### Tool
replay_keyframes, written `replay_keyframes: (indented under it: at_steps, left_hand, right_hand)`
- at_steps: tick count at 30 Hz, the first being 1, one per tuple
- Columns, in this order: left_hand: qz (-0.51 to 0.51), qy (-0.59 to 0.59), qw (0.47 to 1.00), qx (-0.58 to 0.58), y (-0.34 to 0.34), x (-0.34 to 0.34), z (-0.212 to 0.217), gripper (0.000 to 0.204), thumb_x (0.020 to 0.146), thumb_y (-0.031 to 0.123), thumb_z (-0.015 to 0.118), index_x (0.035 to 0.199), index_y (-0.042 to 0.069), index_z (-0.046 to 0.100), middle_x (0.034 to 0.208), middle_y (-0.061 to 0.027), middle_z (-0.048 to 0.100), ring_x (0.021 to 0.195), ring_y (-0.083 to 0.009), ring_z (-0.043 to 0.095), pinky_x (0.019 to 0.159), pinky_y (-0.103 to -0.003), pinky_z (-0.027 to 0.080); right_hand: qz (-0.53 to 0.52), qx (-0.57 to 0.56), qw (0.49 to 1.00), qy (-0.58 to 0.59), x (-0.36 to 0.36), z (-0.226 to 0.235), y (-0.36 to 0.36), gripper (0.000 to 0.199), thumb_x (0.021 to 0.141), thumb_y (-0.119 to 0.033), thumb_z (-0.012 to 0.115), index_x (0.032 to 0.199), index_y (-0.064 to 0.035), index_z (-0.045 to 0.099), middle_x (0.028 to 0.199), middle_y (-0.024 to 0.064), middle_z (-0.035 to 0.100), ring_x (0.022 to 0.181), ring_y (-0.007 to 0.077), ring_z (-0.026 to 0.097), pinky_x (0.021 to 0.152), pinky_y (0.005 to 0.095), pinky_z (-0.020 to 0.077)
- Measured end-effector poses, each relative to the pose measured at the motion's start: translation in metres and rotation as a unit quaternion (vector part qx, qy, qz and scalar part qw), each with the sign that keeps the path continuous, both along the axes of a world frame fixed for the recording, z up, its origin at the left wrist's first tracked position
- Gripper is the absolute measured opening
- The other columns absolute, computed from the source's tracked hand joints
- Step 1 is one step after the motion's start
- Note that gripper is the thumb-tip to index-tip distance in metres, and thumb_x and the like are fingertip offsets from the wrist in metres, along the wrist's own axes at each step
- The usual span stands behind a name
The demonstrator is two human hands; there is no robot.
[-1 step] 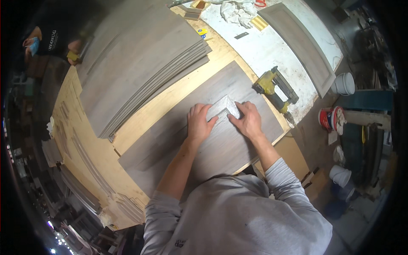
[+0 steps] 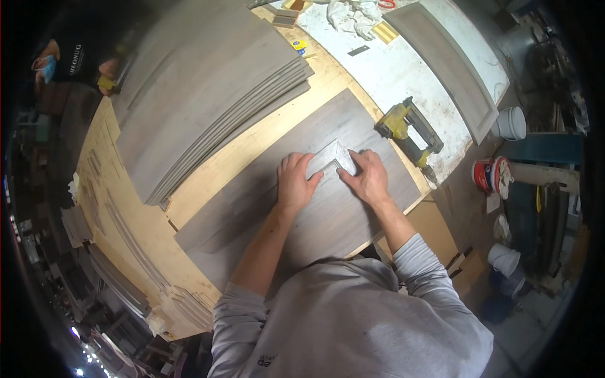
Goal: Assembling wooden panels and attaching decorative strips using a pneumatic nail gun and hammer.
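Plywood table (image 2: 208, 170) at frame centre: left hand (image 2: 295, 183) and right hand (image 2: 367, 176) press mitred moulding corner (image 2: 331, 157) flat onto grey panel (image 2: 353, 126), grips open-palmed; nail gun (image 2: 406, 129) untouched, fastening apparently undone.

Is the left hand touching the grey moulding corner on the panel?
Touching. The head view shows the left hand pressed flat on one leg of the moulding corner, its fingers overlapping the strip with no gap, on the grey panel.

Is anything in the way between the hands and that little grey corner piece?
Nothing visible: the left hand and right hand both already rest on the small grey mitred wooden corner piece.
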State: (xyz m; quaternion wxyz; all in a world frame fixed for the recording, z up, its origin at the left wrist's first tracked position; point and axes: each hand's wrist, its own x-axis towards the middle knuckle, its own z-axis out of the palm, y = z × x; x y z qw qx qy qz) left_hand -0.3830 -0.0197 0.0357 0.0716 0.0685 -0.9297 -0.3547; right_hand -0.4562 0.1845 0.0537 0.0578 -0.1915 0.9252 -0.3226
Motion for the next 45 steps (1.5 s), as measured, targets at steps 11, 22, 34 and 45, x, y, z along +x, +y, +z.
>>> replay_keyframes:
  at_steps: [11,22,34,45]
  left_hand:
    - [-0.018,-0.006,1.0,0.016,-0.004,-0.004,0.005,0.05,0.079,0.02,0.082,0.124,0.006,0.064,0.112,-0.0128,0.061,0.11,-0.0338,0.056,0.095,-0.045,0.043]
    - [0.092,-0.004,0.996,-0.007,-0.015,0.092,0.022,0.06,0.089,0.033,0.074,0.141,0.01,0.055,0.141,-0.0141,0.052,0.134,-0.0346,0.045,0.113,-0.049,0.034]
    - [0.659,-0.131,0.725,-0.15,-0.265,0.513,-0.017,0.04,0.085,0.018,0.068,0.123,0.007,0.061,0.129,-0.0169,0.06,0.125,-0.0368,0.053,0.104,-0.051,0.044]
    - [0.642,-0.262,0.713,-0.104,-0.344,0.576,0.012,0.053,0.083,0.017,0.068,0.133,0.011,0.051,0.134,-0.0164,0.057,0.131,-0.0337,0.051,0.102,-0.051,0.046]
  right_hand:
    - [0.022,0.016,1.0,0.001,-0.01,0.009,-0.003,0.048,0.075,-0.03,0.085,0.116,-0.0056,0.073,0.09,0.0095,0.06,0.089,0.0303,0.06,0.077,0.0416,0.0515]
    - [0.01,-0.049,0.999,-0.015,0.018,-0.017,0.034,0.057,0.088,-0.024,0.075,0.133,0.0076,0.059,0.13,0.0269,0.062,0.124,0.0397,0.058,0.108,0.0451,0.044]
    - [-0.059,-0.044,0.997,0.002,0.108,-0.027,0.149,0.046,0.098,-0.016,0.066,0.14,0.0015,0.057,0.136,0.017,0.062,0.125,0.0288,0.057,0.108,0.04,0.0414]
    - [-0.04,-0.026,0.999,0.018,0.24,0.022,0.06,0.045,0.096,-0.017,0.068,0.138,-0.0017,0.059,0.13,0.0142,0.062,0.119,0.0274,0.058,0.095,0.038,0.0448]
